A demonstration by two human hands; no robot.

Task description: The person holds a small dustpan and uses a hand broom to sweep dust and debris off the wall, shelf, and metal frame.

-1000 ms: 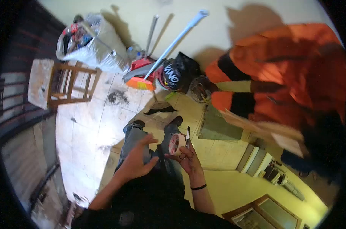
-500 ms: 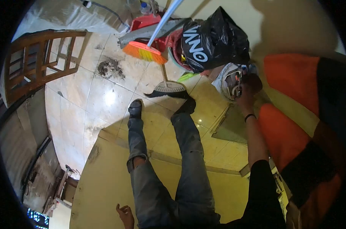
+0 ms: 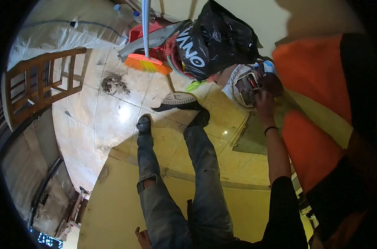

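Observation:
My right hand reaches to the right into a whitish round container or bag holding several small dark items. Its fingers are bent and closed at a dark piece with a reddish part; what exactly they grip is too small to make out. My left hand hangs low beside my thigh with nothing in it, its fingers loosely apart. Close to the container, a black plastic bag with white lettering bulges out of a reddish bin.
An orange-and-yellow broom and a black-bristled broom stand near my feet. Dark dirt lies on the tiled floor. A wooden frame is at left, orange-and-black fabric at right. Plastic-wrapped bulk lies behind.
The view has shifted slightly, so the bin and brooms appear further left. My right hand has stayed at the container, its fingers now showing more clearly. My left hand sits lower in view.

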